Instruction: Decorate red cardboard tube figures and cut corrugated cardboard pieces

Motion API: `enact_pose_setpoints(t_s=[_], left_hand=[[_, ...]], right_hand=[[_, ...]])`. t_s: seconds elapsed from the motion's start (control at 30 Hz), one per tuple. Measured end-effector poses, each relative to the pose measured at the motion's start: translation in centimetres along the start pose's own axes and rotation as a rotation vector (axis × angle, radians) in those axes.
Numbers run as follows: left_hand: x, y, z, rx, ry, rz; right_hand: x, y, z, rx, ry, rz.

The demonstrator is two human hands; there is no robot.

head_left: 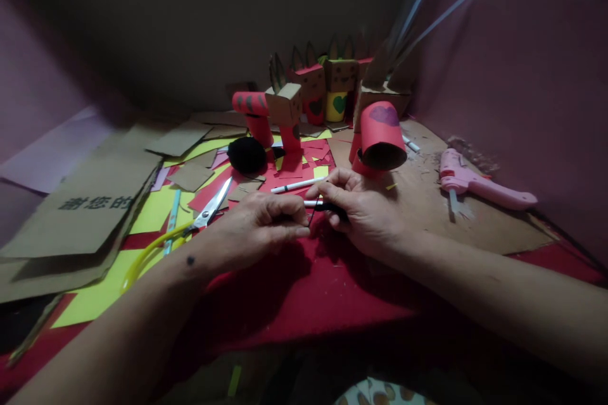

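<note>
My left hand (263, 224) is closed in a pinch over the red paper (304, 285), its fingertips holding a thin dark strand (312, 215). My right hand (363, 209) is closed too, gripping a dark marker (332, 207) with a white end, right beside the left fingertips. A second white pen (297, 185) lies just beyond both hands. A red paper tube with a purple heart (381, 134) lies tipped on its side just past my right hand.
Yellow-handled scissors (190, 228) lie left of my left hand on yellow paper. A black ball of yarn (247, 154) sits behind them. Cardboard sheets (90, 202) pile at left. A pink glue gun (475, 183) lies at right. Paper-tube figures (313, 92) stand at the back.
</note>
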State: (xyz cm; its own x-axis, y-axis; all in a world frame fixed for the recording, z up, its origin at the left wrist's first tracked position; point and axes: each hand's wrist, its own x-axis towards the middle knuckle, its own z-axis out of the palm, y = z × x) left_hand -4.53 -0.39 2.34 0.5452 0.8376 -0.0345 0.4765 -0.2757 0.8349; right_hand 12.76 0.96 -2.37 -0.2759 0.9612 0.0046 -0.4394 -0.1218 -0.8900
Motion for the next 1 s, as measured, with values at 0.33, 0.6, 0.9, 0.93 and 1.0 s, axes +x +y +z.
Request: enact_pose_setpoints(t_s=[0.33,0.6,0.9,0.93,1.0], left_hand=[[0.8,-2.0,-1.2,-0.257,0.083,-0.341],[0.2,-0.2,0.6,-0.195,0.327,-0.109],[0.3,0.0,1.7,0.127,0.376,0.177],[0.3,0.1,1.8,0.147,0.358,0.179],[0.3,0.1,1.8,0.134,0.334,0.143]], right_hand=[[-0.7,-0.3,0.0,0.047,-0.098,0.021],[-0.5,-0.3,-0.1,0.081,-0.073,0.114],[-0.8,-0.5,0.3,-0.011,-0.123,0.315],[-0.9,-0.6,0.4,-0.009,-0.128,0.334],[-1.0,-0.7,0.5,0.003,-0.137,0.342]])
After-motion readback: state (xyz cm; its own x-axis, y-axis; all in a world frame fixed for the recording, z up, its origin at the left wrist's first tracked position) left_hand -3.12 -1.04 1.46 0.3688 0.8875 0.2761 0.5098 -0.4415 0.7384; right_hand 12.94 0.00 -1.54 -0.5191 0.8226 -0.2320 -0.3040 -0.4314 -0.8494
